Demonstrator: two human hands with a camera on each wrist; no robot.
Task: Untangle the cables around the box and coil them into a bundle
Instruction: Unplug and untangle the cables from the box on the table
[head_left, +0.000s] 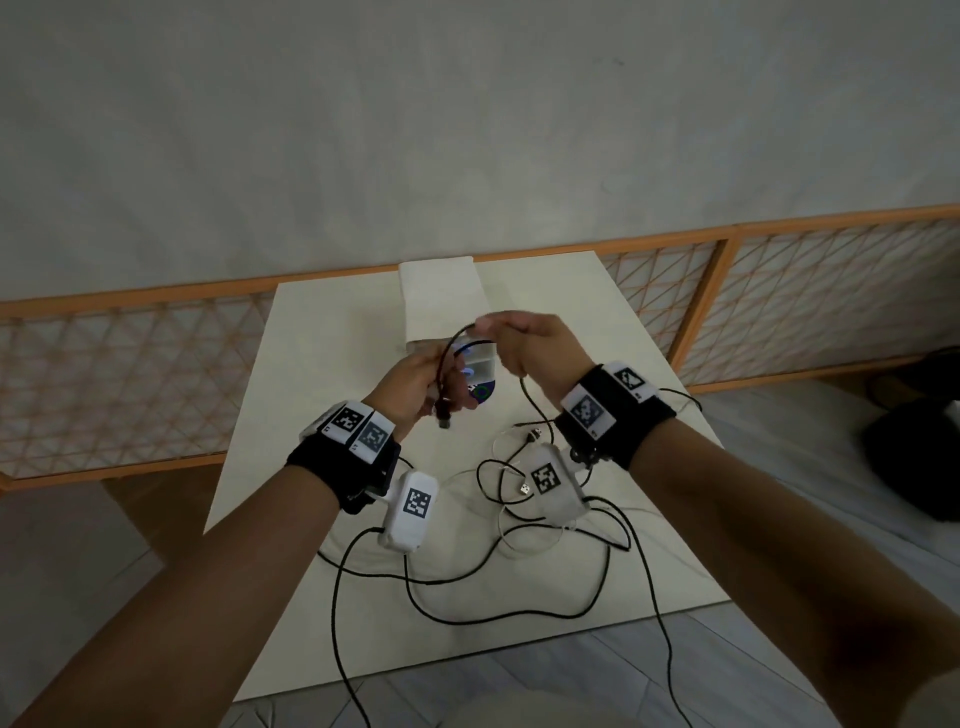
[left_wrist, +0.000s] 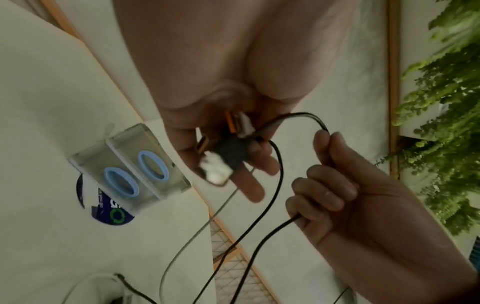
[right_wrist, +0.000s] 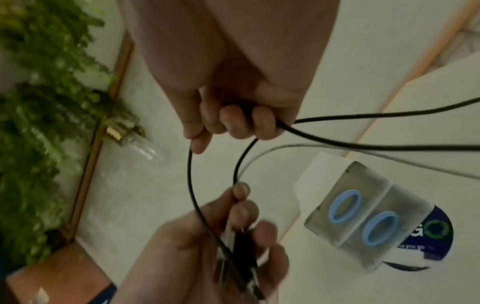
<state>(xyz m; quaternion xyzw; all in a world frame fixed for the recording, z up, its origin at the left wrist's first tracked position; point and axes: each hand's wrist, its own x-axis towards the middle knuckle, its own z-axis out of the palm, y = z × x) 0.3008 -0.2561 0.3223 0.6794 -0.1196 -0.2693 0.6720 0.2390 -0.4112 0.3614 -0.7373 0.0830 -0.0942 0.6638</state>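
The black cable (head_left: 527, 395) is held above the table (head_left: 322, 364) between both hands. From the left hand (head_left: 415, 382) it rises in a short arc to the right hand (head_left: 524, 343), then drops from the right fist to the tabletop, where it joins a loose tangle of black and white cables (head_left: 509, 525) lying near the front edge. Some black strands run off the front edge of the table toward the floor.

The left hand pinches a cluster of connector ends (left_wrist: 223, 152): a black plug body, white plugs and orange-tipped plugs, pressed between the thumb and curled fingers. Two passes of black cable leave this cluster. A thin white cable (left_wrist: 187, 242) hangs from the same grip toward the table.

The right hand is closed in a fist around the black cable, with all fingers (left_wrist: 327, 191) curled over it. In the right wrist view the cable enters the fist on one side and leaves on the other, forming a loop between the two hands.

The box (head_left: 441, 306) is white and lies on the table just beyond the hands, its near end open. Two blue rings (left_wrist: 137, 174) show inside the open end. A dark blue round label (right_wrist: 436, 232) lies at that end of the box.

Each wrist carries a black strap with white marker tags (head_left: 358, 428). A lattice fence (head_left: 130, 379) with an orange wooden frame runs behind the table. Green foliage (right_wrist: 39, 123) appears in both wrist views.
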